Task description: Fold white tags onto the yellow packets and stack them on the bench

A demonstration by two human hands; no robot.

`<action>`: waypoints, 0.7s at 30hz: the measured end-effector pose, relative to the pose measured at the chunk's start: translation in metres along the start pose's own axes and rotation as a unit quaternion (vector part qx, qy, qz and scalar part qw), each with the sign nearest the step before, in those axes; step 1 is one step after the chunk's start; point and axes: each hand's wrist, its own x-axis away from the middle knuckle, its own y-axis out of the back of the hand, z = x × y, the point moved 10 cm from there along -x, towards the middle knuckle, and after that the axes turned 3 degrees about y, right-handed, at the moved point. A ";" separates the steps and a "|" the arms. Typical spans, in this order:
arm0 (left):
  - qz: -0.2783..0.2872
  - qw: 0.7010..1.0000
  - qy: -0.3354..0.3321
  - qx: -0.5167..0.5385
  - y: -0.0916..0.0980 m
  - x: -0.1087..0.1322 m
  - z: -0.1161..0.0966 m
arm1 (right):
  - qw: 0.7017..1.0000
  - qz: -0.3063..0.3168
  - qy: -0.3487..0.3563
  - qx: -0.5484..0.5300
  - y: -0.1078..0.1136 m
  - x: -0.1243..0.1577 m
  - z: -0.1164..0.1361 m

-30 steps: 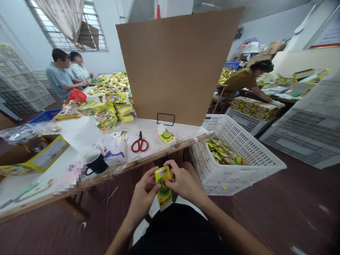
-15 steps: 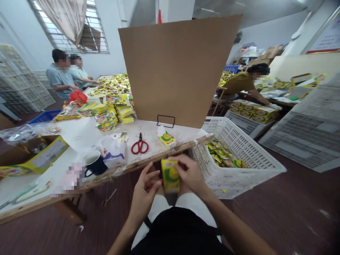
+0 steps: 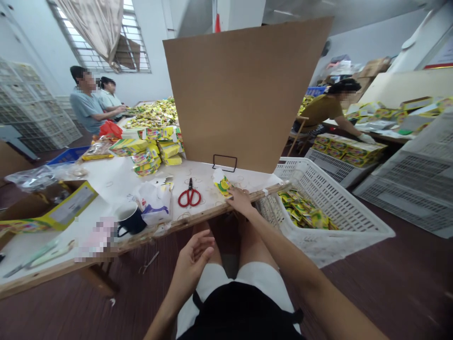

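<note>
My right hand reaches to the table's front edge, its fingers closed around the near end of a small yellow-and-green box. A white flap sticks up at the box's far end. Part of the box is hidden under my fingers, so I cannot tell whether a second one lies there. Over my lap, my left hand is empty, its fingers loosely curved and apart. Red-handled scissors lie on the table to the left of the box. Behind the box stands a black wire bracket, against a large cardboard sheet.
A white plastic crate with many yellow packets stands right of the table. On the left are a dark mug, a tissue pack, an open carton and stacked yellow boxes. Three people work farther back.
My right hand has moved from above my lap, where it held a yellow-green packet, forward to the box on the table. My left hand has stayed nearly in place. The view has shifted slightly.
</note>
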 end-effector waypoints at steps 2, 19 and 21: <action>-0.017 1.000 0.002 0.005 0.008 -0.001 0.000 | 1.000 0.014 0.008 -0.008 0.001 -0.003 0.003; 0.108 0.905 0.174 0.372 -0.036 -0.002 0.033 | 0.909 -0.036 0.290 -0.297 0.096 0.153 0.172; 0.098 0.913 0.158 0.363 -0.037 0.000 0.027 | 0.918 -0.027 0.252 -0.306 0.094 0.145 0.160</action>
